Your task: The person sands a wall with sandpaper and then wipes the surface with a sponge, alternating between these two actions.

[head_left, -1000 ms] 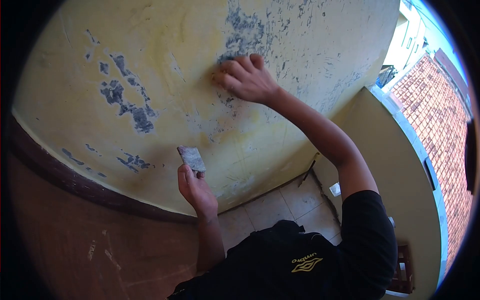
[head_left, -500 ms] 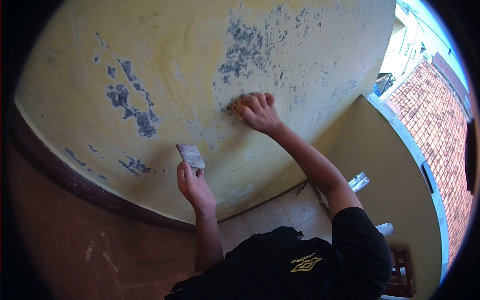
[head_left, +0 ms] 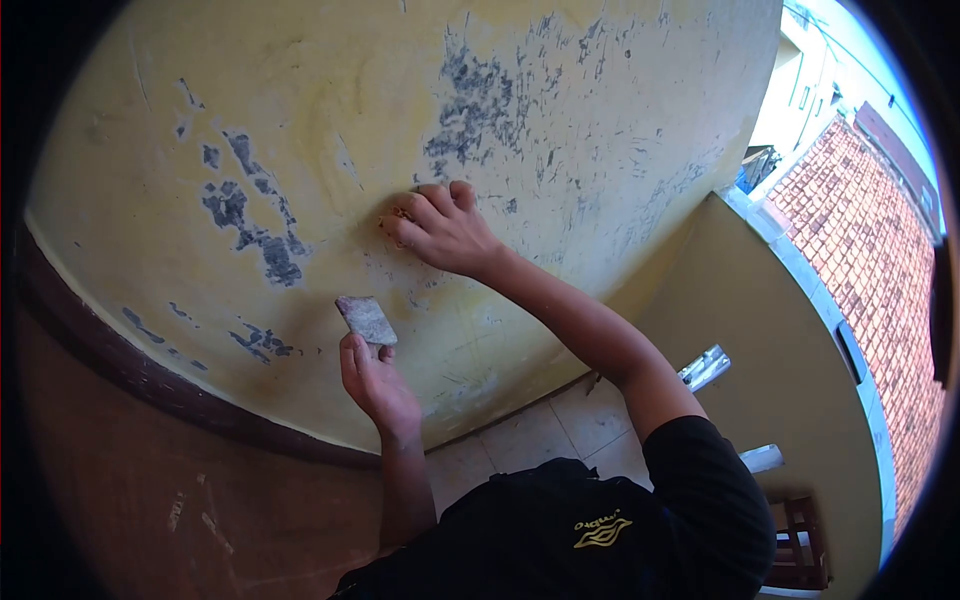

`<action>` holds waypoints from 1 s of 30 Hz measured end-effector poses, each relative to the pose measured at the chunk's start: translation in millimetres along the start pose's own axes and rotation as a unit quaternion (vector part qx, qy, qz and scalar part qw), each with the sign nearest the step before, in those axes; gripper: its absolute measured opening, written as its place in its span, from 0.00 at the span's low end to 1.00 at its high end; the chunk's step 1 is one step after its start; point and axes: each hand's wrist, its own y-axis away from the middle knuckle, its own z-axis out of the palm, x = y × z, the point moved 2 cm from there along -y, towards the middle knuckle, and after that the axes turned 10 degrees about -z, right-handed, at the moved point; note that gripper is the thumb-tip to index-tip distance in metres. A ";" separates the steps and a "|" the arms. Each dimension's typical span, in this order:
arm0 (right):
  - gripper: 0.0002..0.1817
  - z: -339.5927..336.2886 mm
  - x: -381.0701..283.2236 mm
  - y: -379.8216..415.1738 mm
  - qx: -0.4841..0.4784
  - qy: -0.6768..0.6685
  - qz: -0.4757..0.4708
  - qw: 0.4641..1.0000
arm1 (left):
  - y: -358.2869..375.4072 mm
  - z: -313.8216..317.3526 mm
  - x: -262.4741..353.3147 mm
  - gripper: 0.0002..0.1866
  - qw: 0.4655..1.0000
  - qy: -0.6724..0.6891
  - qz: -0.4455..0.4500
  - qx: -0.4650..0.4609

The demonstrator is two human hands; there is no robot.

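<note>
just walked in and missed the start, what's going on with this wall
A person is working at a yellow wall with bare hands. The right hand is up at its surface, fingers curled over a small orange-brown thing that is mostly hidden. The left hand, lower down, holds up a flat grey piece. Dark patches mark the wall.

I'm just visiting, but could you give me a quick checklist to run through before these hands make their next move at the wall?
1. Left hand grips the flat grey piece: ok.
2. Right hand is up at the wall: ok.
3. Orange-brown material at its fingertips held firmly: cannot tell.
4. Wall surface unmarked: not ok, dark patches show.
5. Hands apart from each other: ok.
</note>
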 end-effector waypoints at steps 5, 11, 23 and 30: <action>0.10 -37.6 140.6 -64.4 0.098 0.075 0.196 0.973 | -4.0 -19.7 -2.5 0.10 1.000 -0.017 0.017 -0.002; 0.21 -19.7 106.8 -41.4 0.116 0.052 0.269 0.955 | 1.1 -13.3 -8.5 0.10 1.000 0.009 0.005 0.019; 0.18 -45.5 127.4 -23.4 0.063 0.052 0.222 0.972 | 15.2 -11.1 -24.0 0.09 1.000 -0.005 -0.005 -0.026; 0.21 -7.5 47.0 14.6 0.097 0.003 0.276 0.956 | 26.3 -8.7 -36.5 0.10 0.998 0.029 -0.046 0.028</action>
